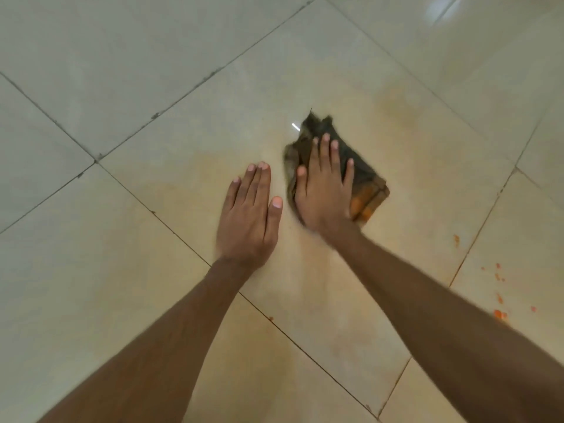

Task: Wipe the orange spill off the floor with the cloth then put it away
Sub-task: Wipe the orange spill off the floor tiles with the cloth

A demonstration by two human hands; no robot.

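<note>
Soft, wet cloth [361, 178] (stained orange) lies limp under the flat, spread right hand [323, 190]; better pinch one dry corner; left hand [248, 218] rests flat on the floor [152, 87]

The floor tiles [122, 71] are smooth, glossy ceramic, pale cream, mirroring a light. The grout lines [152, 116] between them are dark, matt and chipped in places. The cloth [363, 175] is dark brown woven fabric, matt, frayed at its far edge, stained orange. The orange spill [499, 314] shows as a thin dull film and wet, pulpy specks
</note>
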